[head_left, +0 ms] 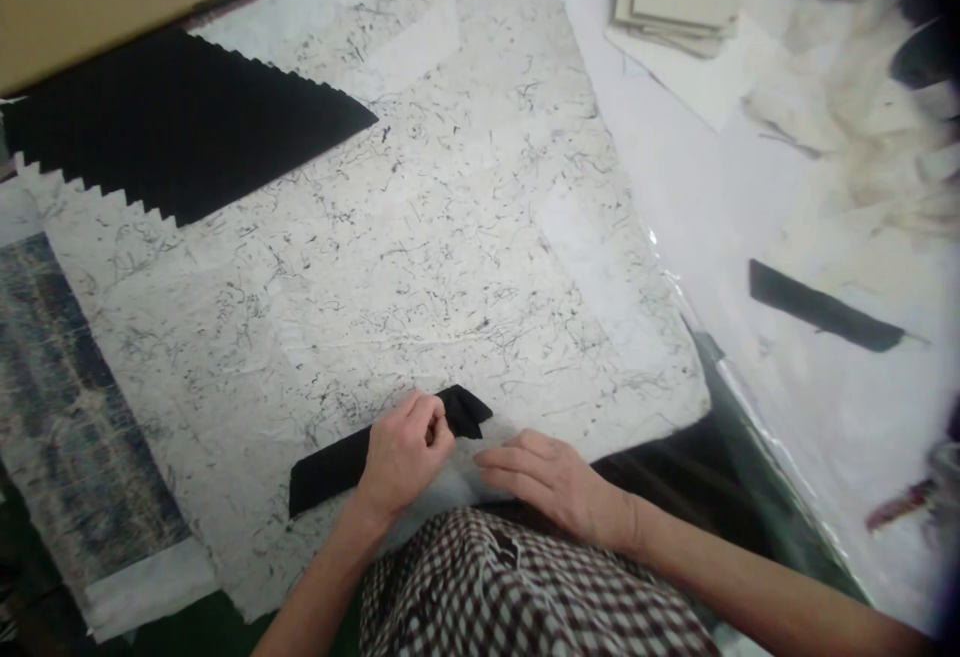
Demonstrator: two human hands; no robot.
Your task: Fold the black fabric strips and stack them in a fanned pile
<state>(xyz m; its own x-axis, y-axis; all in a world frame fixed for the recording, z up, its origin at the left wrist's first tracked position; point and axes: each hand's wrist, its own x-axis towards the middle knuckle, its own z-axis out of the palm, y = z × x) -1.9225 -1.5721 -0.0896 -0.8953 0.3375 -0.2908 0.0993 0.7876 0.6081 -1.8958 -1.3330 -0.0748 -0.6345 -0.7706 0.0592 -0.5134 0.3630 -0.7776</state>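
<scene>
One black fabric strip (337, 462) is clenched by the left hand (405, 455), the right hand (547, 482) released beside it.

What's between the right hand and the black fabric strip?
Nothing visible. The right hand lies beside the folded end of the black fabric strip, which the left hand pinches. Only the speckled white sheet shows beneath them.
</scene>
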